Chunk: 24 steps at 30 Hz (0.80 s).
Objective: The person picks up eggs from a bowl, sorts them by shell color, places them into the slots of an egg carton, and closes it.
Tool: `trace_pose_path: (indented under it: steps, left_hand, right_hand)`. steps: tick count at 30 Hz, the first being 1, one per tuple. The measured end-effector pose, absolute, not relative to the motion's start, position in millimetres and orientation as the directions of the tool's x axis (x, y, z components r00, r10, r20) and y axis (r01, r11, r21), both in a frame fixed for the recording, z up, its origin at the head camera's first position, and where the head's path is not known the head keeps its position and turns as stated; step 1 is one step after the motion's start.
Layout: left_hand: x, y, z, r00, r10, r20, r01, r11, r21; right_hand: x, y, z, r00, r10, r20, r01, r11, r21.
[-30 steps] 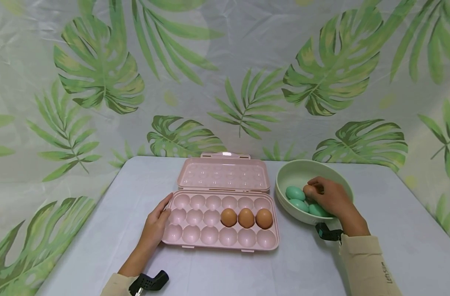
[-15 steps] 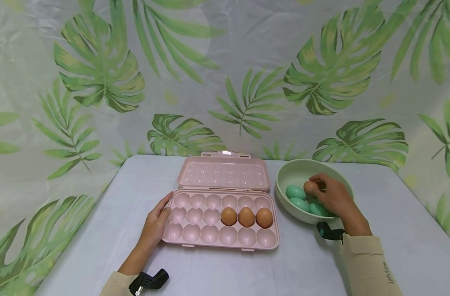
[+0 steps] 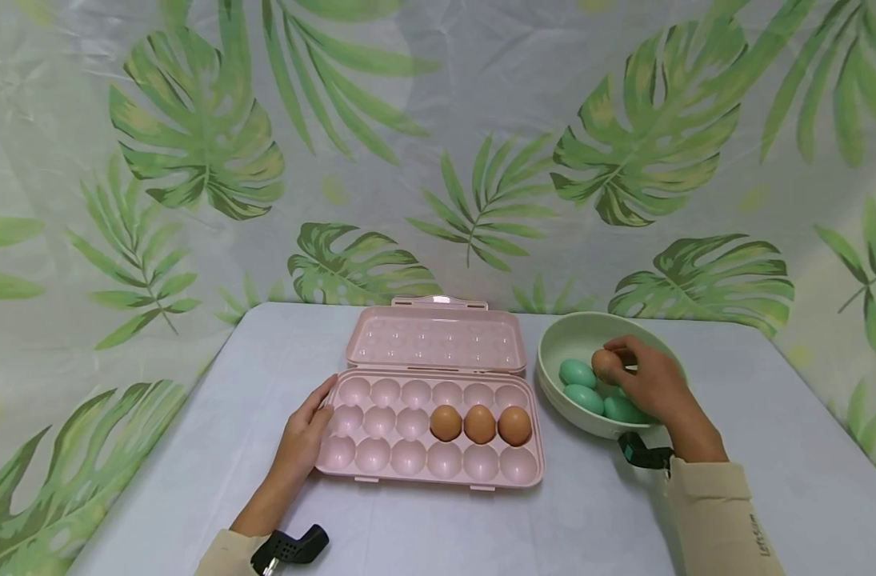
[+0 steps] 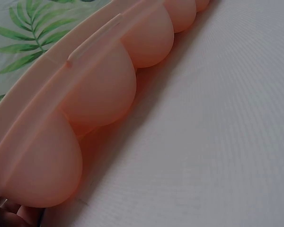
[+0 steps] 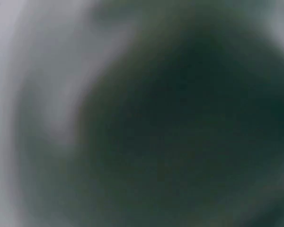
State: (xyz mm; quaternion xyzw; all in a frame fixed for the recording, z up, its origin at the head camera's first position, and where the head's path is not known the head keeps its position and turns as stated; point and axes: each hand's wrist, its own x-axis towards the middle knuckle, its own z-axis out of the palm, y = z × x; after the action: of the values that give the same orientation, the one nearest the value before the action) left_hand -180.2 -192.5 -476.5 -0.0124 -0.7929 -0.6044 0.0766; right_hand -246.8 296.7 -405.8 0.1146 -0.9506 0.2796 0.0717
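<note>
A pink plastic egg box (image 3: pixel 409 483) lies with its lid folded back on the table. Three brown eggs (image 3: pixel 479 424) sit in the right half of its middle row. My left hand (image 3: pixel 302 436) grips the box's left edge, thumb on the rim; some fingers (image 4: pixel 12 218) show beneath the corner in the left wrist view. Over the pale green bowl (image 3: pixel 570 340), my right hand (image 3: pixel 654 384) pinches another brown egg (image 3: pixel 605 366) between thumb and fingers. Several green eggs (image 3: pixel 583 398) lie in the bowl below it. The right wrist view is a dark green blur.
The box's lid (image 3: pixel 435 340) leans back behind it, near the table's far edge. The bowl stands close to the box's right side. A leaf-patterned cloth (image 3: pixel 481 184) hangs behind the white-covered table (image 3: pixel 438 532).
My right hand has lifted the brown egg slightly and shifted it a little to the right. The green eggs in the bowl have moved slightly. My left hand has stayed on the box.
</note>
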Motion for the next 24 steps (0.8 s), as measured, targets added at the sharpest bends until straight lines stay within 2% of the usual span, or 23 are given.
trace_pose_path:
  steps: [13, 24]
  left_hand:
    - [-180.2, -193.1, -477.5, -0.989, -0.083, 0.123, 0.097, 0.272, 0.957]
    - [-181.6, -193.0, -476.2, -0.989, -0.074, 0.131, 0.107, 0.273, 0.956]
  right_hand:
    - [-242.7, 293.9, -394.7, -0.963, -0.182, 0.197, -0.263, 0.794, -0.549]
    - [-239.6, 288.7, -384.7, -0.938, -0.229, 0.26, -0.338, 0.773, -0.537]
